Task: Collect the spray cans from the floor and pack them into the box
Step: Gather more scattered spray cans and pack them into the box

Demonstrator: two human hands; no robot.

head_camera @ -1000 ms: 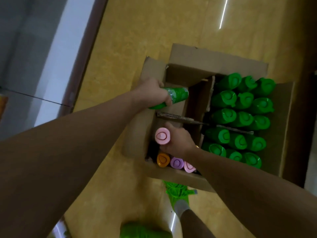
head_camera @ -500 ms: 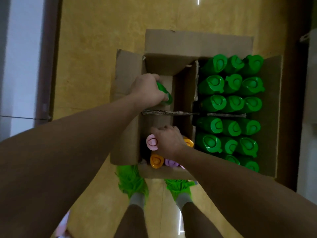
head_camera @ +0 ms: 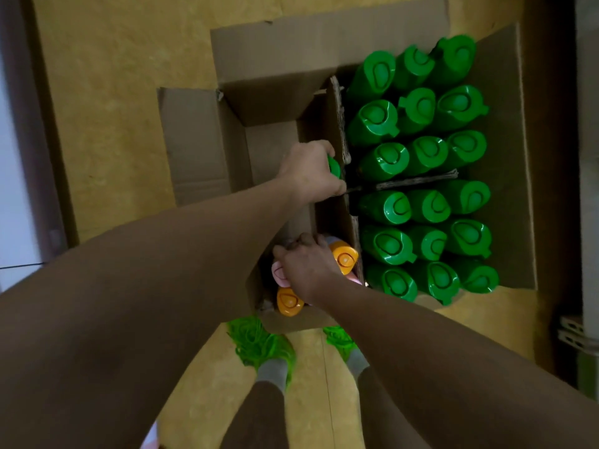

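green cans (head_camera: 421, 202) eighteen upright in box (head_camera: 499, 157); orange caps (head_camera: 346, 259) two.

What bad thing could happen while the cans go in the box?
The left hand grips a green-capped spray can right beside the corrugated cardboard divider; lowered crooked, it might snag or bend that divider. The right hand holds a can among the orange-capped cans, packed close, so fingers could get pinched or a neighbour tipped. The brown cardboard box also sits against the feet, so a step might nudge it.
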